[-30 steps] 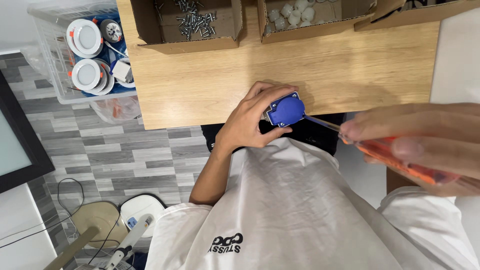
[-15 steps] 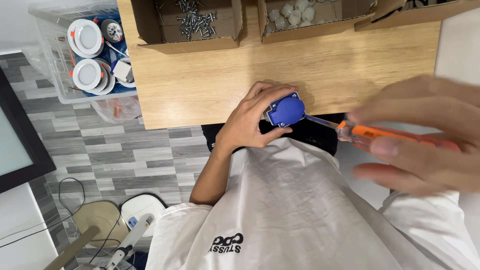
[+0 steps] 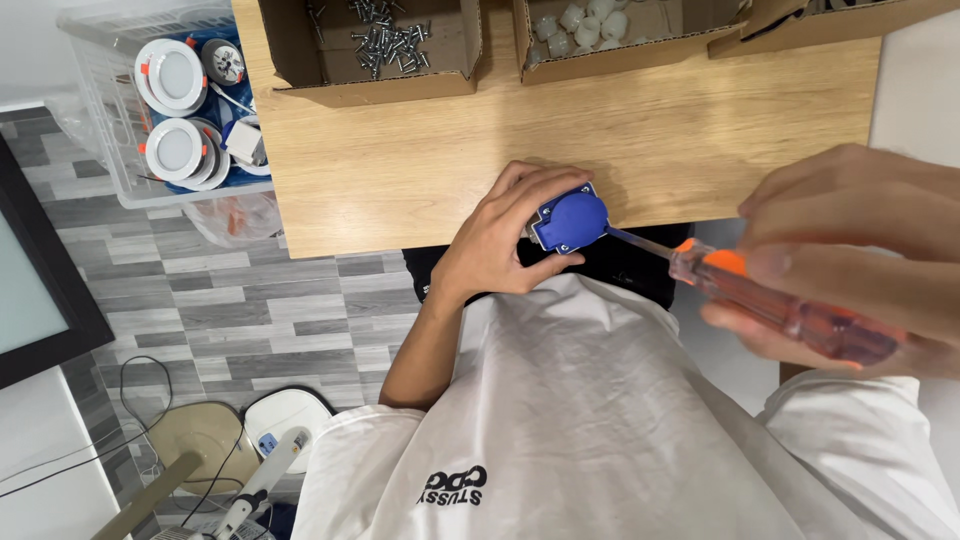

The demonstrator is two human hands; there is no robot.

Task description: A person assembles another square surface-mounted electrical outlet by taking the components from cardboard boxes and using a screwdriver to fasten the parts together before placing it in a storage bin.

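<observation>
My left hand (image 3: 500, 240) grips a small blue socket-like part (image 3: 568, 220) with a round blue face, held at the near edge of the wooden table (image 3: 420, 160). My right hand (image 3: 860, 250), close to the camera and blurred, holds a screwdriver (image 3: 770, 300) with a clear orange handle. Its metal shaft reaches left and its tip meets the right side of the blue part.
Cardboard boxes stand at the table's far edge: one with screws (image 3: 385, 40), one with small white parts (image 3: 600, 25). A clear plastic bin (image 3: 165, 110) of round white lamps sits left of the table. A fan base and cables (image 3: 200, 450) lie on the grey floor.
My right hand has shifted on the screwdriver handle, fingers turning around it. The left hand and the blue part have stayed in place.
</observation>
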